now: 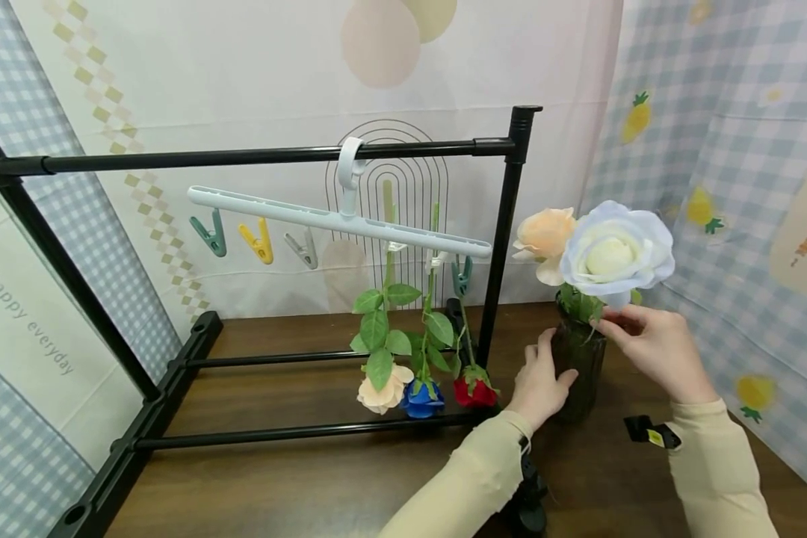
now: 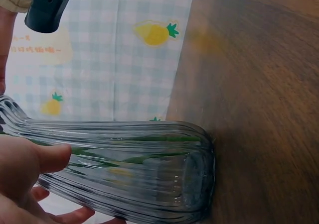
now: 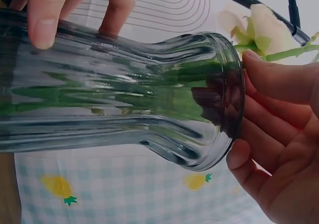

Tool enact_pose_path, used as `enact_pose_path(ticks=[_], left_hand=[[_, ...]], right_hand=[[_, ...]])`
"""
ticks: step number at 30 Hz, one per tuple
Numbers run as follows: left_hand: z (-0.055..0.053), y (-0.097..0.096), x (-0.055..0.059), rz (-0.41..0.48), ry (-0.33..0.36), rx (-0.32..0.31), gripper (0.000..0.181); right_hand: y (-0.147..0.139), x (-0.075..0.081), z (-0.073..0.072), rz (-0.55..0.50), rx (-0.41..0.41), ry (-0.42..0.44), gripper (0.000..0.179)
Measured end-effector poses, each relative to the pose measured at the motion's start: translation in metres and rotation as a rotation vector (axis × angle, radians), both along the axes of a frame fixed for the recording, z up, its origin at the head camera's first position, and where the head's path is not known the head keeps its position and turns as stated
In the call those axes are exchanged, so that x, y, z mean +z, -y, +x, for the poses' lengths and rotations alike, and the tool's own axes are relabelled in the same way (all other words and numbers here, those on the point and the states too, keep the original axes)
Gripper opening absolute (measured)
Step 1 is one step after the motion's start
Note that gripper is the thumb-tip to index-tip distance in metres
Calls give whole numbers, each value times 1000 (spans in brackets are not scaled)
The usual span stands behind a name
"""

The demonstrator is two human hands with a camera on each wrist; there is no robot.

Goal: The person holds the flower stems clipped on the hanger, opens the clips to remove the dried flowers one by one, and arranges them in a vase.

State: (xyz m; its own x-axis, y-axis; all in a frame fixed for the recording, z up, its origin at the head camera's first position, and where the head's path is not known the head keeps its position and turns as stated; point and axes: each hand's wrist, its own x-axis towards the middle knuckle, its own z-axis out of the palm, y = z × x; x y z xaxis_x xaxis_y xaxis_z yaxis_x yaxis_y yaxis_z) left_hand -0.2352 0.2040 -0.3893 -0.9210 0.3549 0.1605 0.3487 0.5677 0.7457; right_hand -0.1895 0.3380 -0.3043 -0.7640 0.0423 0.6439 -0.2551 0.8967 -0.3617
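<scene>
A ribbed clear glass vase (image 1: 586, 373) stands upright on the wooden table, with green stems visible inside it. My left hand (image 1: 545, 381) holds its body, thumb and fingers on either side of the glass. At the mouth, my right hand (image 1: 655, 344) grips the rim, thumb and curled fingers against it beside the leaves. The stems just above the mouth are hidden by this hand in the right wrist view. A pale blue-white rose (image 1: 615, 254) and a peach rose (image 1: 545, 233) rise from the vase.
Left of the vase stands a black rack (image 1: 208, 158). From its bar hangs a light-blue hanger (image 1: 339, 224) with several clips. Clipped upside down are a peach rose (image 1: 385, 388), a blue rose (image 1: 422, 400) and a red rose (image 1: 474, 390). A patterned cloth wall (image 1: 733, 299) borders the right.
</scene>
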Motion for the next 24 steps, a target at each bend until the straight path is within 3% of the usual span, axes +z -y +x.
enact_pose_path(ticks=[9, 15, 19, 24], left_hand=[[1, 0, 1, 3, -2, -6, 62], [0, 6, -2, 32, 15, -35, 63], [2, 10, -4, 50, 46, -46, 69], [10, 19, -1, 25, 43, -71, 74]], right_hand=[[3, 0, 2, -93, 18, -27, 11], [11, 3, 17, -99, 24, -52, 12], [20, 9, 29, -49, 99, -117, 21], [35, 18, 40, -34, 258, -224, 34]])
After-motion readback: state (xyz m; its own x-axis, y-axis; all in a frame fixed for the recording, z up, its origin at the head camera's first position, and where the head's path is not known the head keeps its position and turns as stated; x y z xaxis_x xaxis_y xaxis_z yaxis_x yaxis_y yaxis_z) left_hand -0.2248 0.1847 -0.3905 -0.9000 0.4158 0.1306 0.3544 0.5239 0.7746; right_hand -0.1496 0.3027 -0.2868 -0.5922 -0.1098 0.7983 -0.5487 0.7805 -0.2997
